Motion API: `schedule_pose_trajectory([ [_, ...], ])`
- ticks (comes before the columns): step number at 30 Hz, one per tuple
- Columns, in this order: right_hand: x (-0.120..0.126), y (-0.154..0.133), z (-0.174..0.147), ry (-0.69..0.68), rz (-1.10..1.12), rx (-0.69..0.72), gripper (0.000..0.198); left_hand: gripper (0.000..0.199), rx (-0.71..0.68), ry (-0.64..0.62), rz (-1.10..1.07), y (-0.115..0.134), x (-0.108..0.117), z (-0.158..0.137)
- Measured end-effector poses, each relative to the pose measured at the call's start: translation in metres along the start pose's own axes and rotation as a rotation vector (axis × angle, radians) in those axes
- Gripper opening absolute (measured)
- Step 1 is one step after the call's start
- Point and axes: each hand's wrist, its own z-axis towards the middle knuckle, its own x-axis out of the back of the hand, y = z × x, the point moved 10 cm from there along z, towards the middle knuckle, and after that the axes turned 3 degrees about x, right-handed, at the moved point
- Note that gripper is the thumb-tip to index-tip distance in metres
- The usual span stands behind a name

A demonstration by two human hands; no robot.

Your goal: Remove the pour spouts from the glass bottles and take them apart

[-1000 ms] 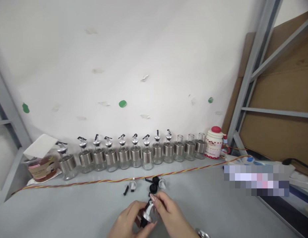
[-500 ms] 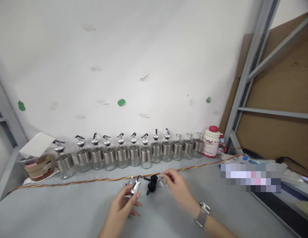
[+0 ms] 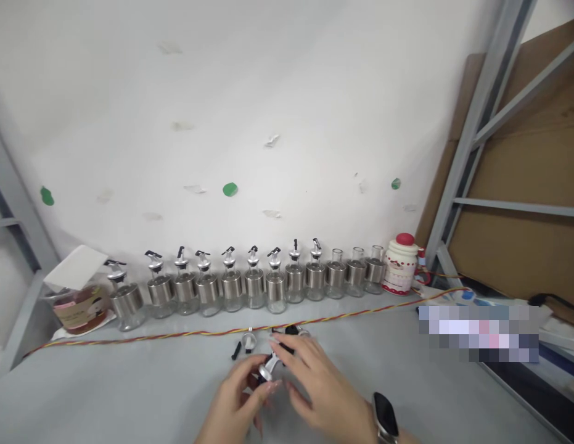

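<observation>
We have the silver pour spout over the grey surface, well in front of its back edge. Its long axis slants, black stopper toward the near left, nozzle toward the back right. Our left hand grips it between thumb and fingers; our right hand arches over the nozzle, though we cannot tell whether its fingers grasp anything.

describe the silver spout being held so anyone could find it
Start at the row of bottles and cross the twisted cord toward the viewer. The silver-and-black spout is in the left hand, unlike the loose parts lying on the grey table.
</observation>
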Motion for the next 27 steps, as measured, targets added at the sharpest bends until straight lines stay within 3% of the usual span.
schedule_pose_trajectory([
  [4,-0.012,0.001,-0.004,0.0,-0.018,-0.038,0.056,0.04,-0.067,0.028,0.092,0.009,0.005,-0.003],
  [7,-0.008,0.001,-0.005,0.038,-0.032,-0.047,0.055,0.035,-0.11,0.03,0.205,0.02,0.006,-0.004],
  [11,-0.001,-0.014,-0.003,0.045,-0.193,0.058,0.06,0.027,-0.215,-0.009,0.46,0.037,0.0,-0.008],
  [17,-0.017,-0.021,-0.005,0.052,-0.39,0.194,0.041,0.029,-0.349,-0.055,0.692,0.043,-0.012,-0.016],
  [22,-0.014,-0.007,-0.005,0.062,-0.262,0.028,0.014,0.02,-0.334,-0.042,0.797,0.045,-0.012,-0.019],
  [27,-0.014,-0.002,-0.005,0.055,-0.026,-0.1,0.016,0.014,-0.389,-0.008,1.012,0.053,-0.018,-0.023],
])
